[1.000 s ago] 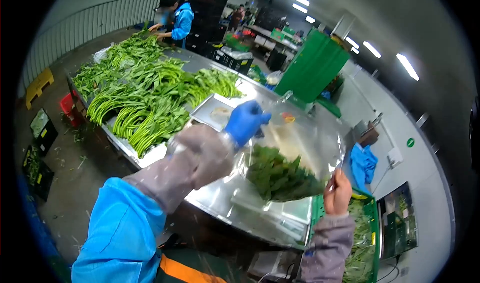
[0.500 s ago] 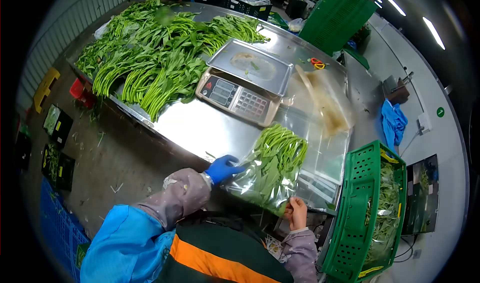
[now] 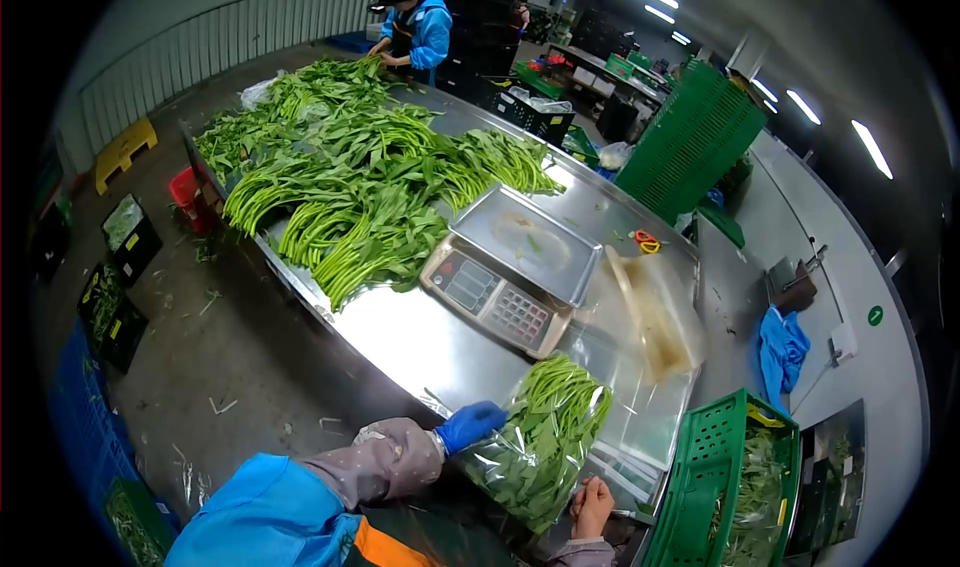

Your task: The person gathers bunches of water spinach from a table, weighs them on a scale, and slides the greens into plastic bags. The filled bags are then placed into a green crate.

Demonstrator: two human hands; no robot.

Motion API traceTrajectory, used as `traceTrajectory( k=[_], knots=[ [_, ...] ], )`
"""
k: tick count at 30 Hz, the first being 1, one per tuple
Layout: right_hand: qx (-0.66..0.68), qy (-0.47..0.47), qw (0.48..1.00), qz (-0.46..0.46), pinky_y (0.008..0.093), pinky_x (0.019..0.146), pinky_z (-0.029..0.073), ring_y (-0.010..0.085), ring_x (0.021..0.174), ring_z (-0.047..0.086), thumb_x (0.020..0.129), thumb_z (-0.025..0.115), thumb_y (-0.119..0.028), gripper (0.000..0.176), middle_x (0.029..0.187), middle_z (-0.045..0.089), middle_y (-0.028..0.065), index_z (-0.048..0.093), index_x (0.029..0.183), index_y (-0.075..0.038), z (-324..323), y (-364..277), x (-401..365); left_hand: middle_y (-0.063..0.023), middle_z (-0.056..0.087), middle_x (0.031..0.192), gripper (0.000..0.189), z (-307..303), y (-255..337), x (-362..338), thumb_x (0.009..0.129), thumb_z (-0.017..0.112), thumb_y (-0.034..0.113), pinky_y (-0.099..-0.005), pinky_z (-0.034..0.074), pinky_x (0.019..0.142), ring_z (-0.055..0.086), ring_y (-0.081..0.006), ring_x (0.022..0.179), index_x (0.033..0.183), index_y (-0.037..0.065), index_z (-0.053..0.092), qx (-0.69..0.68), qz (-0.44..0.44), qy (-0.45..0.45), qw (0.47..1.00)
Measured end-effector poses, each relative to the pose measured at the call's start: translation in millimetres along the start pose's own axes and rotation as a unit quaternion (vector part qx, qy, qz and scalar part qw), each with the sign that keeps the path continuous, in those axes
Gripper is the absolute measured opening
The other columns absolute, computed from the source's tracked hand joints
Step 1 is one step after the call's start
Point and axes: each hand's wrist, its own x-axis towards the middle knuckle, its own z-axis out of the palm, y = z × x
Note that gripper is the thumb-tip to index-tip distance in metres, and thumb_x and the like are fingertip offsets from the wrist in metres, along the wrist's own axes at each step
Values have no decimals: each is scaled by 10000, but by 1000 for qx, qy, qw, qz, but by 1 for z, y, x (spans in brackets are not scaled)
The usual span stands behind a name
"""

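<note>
A clear plastic bag of leafy greens [image 3: 545, 437] lies at the front edge of the metal table, stems away from me and leaves toward me. My left hand [image 3: 472, 427], in a blue glove, is closed at the bag's left edge. My right hand [image 3: 592, 507], bare, has its fingers curled in a pinch at the bag's lower right corner. Just beyond the bag stands a digital scale [image 3: 490, 302] with a metal pan [image 3: 530, 242] carrying a few leaf scraps. Flat clear bags [image 3: 635, 417] are on the table to the right.
Loose greens [image 3: 350, 187] cover the table's far left, where another person [image 3: 415, 27] stands. Orange scissors [image 3: 648, 242] and a stained sheet [image 3: 660, 317] lie beyond the scale. A green crate [image 3: 710, 467] of bagged greens is at right; stacked green crates [image 3: 690, 142] stand farther back.
My view has tilted upward, bringing the other person's upper body into sight. Both hands stay at the bag's edges, and the scale has not moved on the table.
</note>
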Motion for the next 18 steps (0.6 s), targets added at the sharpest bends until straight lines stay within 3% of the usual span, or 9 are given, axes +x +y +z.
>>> traceTrajectory(
  k=[1,2,3,4,6,7,9,10,18],
  knots=[
    [-38,-10,999,8,203,353,251,50,403,355,883,511,-164,171,532,436,-19,515,747,-60,-4,7,-5,-65,615,785,246,1,8,-9,793,637,265,-269,454,672,537,-113,725,847,25,630,65,38,-45,996],
    [-69,10,996,-63,200,379,253,41,429,347,876,520,-162,191,537,422,-33,510,719,-54,0,10,-3,-70,620,812,266,0,16,-17,782,650,277,-270,457,688,547,-123,747,876,29,634,129,68,-93,985],
    [-101,31,986,-127,197,404,255,32,456,338,869,528,-161,213,542,408,-46,505,690,-47,8,13,5,-75,630,826,280,-10,6,-15,750,684,259,-275,463,724,574,-140,771,914,37,638,137,10,-158,978],
    [-155,45,964,-212,200,449,246,22,515,315,852,548,-160,240,547,371,-69,493,657,-32,5,20,15,-85,638,857,293,-12,12,-14,721,711,228,-286,472,740,589,-142,797,933,40,638,170,-3,-140,975],
    [-154,79,967,-188,206,455,230,22,527,306,859,541,-168,237,550,364,-72,494,675,-27,7,9,19,-92,648,840,223,-16,20,-9,716,704,117,-260,485,714,595,-124,745,903,15,639,77,18,-117,990],
    [-67,64,987,-132,198,450,221,18,511,302,875,520,-174,238,550,365,-72,498,686,-31,15,-11,8,-80,649,802,186,-16,24,-5,714,696,68,-247,486,706,595,-114,732,879,2,640,101,4,-97,990],
    [-74,32,979,-186,192,431,213,13,476,302,878,530,-166,219,550,388,-63,518,707,-29,9,-13,13,-68,648,787,185,-19,38,1,701,707,54,-238,485,694,593,-104,716,865,2,640,109,57,-106,987],
    [-80,18,971,-222,193,426,212,13,471,304,875,539,-162,218,553,399,-59,522,709,-22,6,-10,17,-56,639,760,177,-17,45,1,706,701,50,-228,483,687,591,-91,718,867,9,638,65,20,-90,994],
    [-82,80,965,-234,189,465,237,15,532,331,877,546,-168,215,595,430,-52,542,749,6,12,-16,24,-27,601,730,257,-2,46,6,732,674,31,-201,450,614,539,-70,642,976,17,594,-5,115,54,992]
  ],
)
